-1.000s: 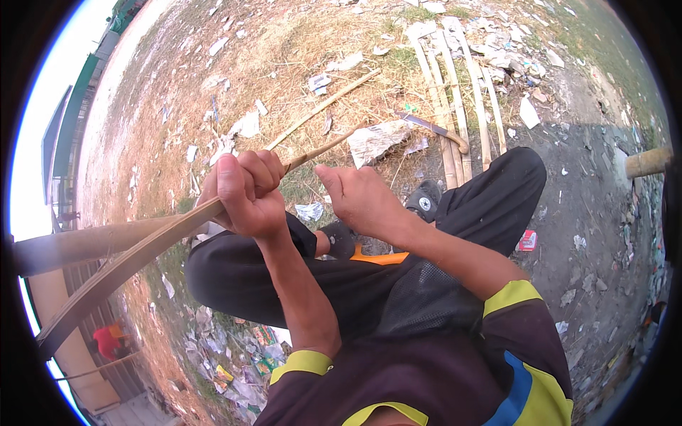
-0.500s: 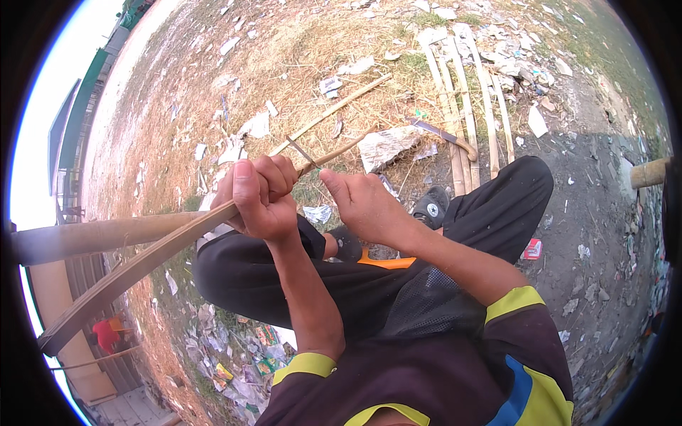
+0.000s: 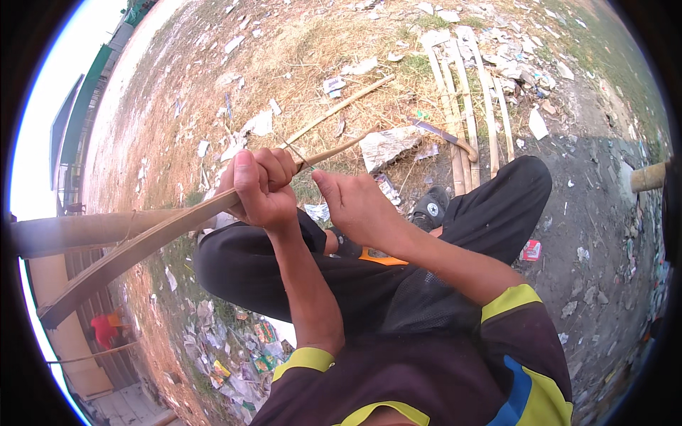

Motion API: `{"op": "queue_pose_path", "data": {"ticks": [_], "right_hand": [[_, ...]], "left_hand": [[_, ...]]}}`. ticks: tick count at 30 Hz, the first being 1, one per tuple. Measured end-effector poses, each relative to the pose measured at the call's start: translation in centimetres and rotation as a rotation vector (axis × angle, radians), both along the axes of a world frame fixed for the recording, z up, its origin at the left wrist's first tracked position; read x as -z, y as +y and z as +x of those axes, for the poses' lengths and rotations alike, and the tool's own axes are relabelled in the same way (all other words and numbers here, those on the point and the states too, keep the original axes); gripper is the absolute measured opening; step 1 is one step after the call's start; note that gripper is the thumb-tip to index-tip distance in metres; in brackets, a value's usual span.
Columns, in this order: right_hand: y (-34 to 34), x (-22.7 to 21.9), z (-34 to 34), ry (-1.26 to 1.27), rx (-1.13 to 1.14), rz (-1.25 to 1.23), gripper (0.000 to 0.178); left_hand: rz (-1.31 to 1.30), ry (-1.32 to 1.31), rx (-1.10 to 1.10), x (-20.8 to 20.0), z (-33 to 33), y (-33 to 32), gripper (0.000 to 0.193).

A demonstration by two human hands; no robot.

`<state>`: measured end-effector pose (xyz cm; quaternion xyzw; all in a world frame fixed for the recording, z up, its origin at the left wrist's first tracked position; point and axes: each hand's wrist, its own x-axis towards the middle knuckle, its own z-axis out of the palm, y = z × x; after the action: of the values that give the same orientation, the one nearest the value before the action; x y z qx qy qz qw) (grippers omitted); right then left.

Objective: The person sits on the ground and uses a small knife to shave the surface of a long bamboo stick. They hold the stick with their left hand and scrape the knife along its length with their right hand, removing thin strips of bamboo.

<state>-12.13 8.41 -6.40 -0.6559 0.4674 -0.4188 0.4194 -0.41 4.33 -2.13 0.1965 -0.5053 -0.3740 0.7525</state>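
My left hand (image 3: 261, 190) is closed round a long split bamboo strip (image 3: 153, 238). The strip slants from the lower left, where its broad end looks nearest, to a thin far end before my feet. My right hand (image 3: 359, 209) is closed just right of it, thumb pointing at the strip. A narrow knife blade (image 3: 298, 155) lies across the strip beside my left knuckles. It lines up with my right hand, whose fingers hide the handle.
A thick bamboo pole (image 3: 92, 231) lies at left. Ahead are a wooden-handled knife (image 3: 446, 135), a pale slab (image 3: 391, 147) and several split bamboo lengths (image 3: 465, 106). Another strip (image 3: 341, 106) lies on dry grass. An orange object (image 3: 383, 257) is near my feet; litter (image 3: 245, 362) is scattered around.
The strip's near end has risen a little. The blade has turned and shows as a thinner line, and my right hand has shifted slightly toward my left hand.
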Motion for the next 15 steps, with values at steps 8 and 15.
{"op": "queue_pose_path", "data": {"ticks": [8, 15], "right_hand": [[-1.2, 6.7, -2.1, 0.147, 0.150, 0.046, 0.054], [-1.1, 2.8, -1.6, 0.101, 0.091, 0.021, 0.056]], "left_hand": [[-0.029, -0.058, 0.052, 0.2, -1.3, 0.4, 0.040], [-0.065, -0.071, 0.051, 0.2, -0.9, 0.9, 0.039]]}}
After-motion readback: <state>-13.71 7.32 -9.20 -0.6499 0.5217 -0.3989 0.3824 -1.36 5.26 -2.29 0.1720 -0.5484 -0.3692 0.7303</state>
